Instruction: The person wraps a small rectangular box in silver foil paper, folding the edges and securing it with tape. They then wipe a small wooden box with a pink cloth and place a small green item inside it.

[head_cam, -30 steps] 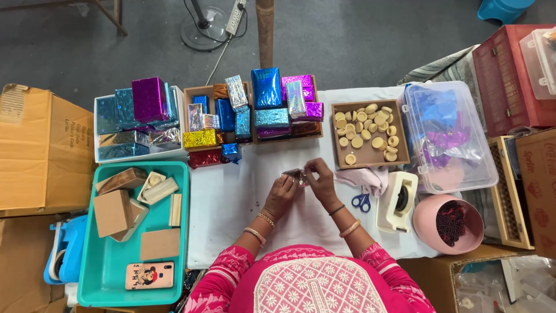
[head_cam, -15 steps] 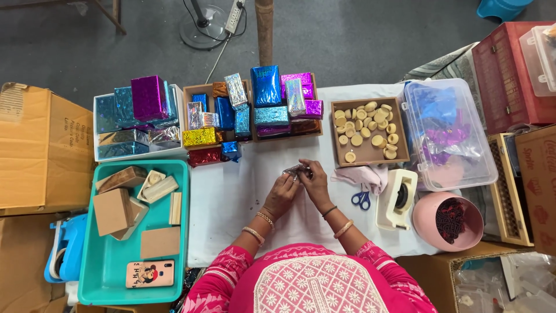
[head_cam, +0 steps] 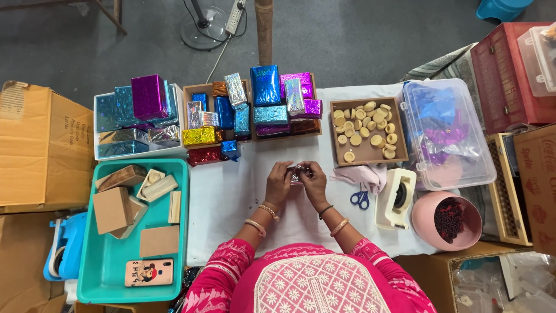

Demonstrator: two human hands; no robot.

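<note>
Mid-table, clear of edges, left hand (head_cam: 279, 184) and right hand (head_cam: 314, 183), grips closed on a small shiny packet (head_cam: 297, 173).

A small silver foil-wrapped packet (head_cam: 297, 172) sits pinched between the left hand (head_cam: 278, 184) and the right hand (head_cam: 314, 183), held just above the white-covered counter (head_cam: 226, 203). Its shiny, crinkled wrapping catches the light. Only a narrow strip shows; the fingers (head_cam: 288, 169) of both hands close over its ends, hiding its full shape.
</note>
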